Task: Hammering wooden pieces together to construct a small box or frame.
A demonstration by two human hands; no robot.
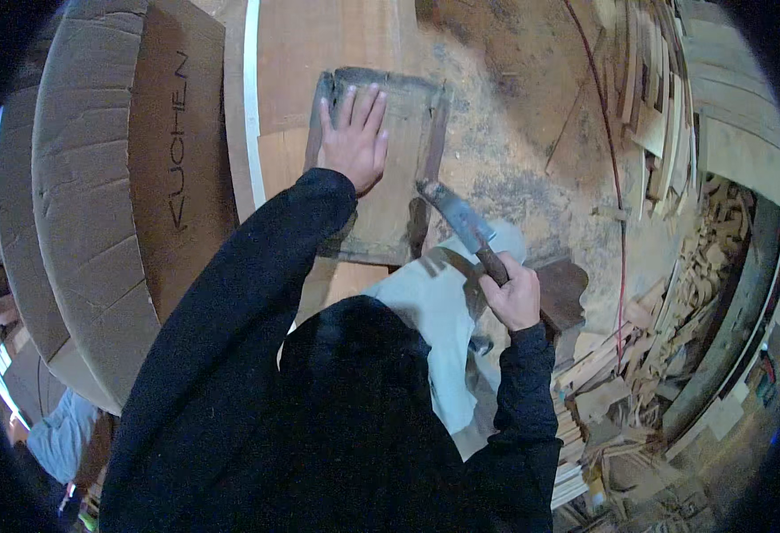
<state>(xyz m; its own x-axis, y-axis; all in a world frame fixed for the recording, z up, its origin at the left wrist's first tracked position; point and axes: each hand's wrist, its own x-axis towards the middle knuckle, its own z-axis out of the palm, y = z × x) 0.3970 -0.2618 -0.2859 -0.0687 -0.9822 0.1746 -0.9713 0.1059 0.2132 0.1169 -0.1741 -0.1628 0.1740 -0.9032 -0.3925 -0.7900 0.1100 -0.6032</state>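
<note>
My left hand [355, 140] lies flat with fingers spread on the upper part of a weathered wooden panel [381, 218], which has darker, worn side edges. In my right hand [514, 296] is a short machete-like knife [461, 218], gripped by its dark handle. Its broad metal blade points up and left, and the dark, rusty-looking tip is at the panel's right edge. Whether the tip touches the wood I cannot tell. Light trousers [450, 333] show below the panel, between my arms.
Large cardboard boxes [186, 169] stand close on the left. Behind the panel lies a reddish-brown board [323, 40]. Sawdust covers the floor [488, 115]. A red cable [616, 178] runs along the right, beside stacked wood strips and scraps [719, 240].
</note>
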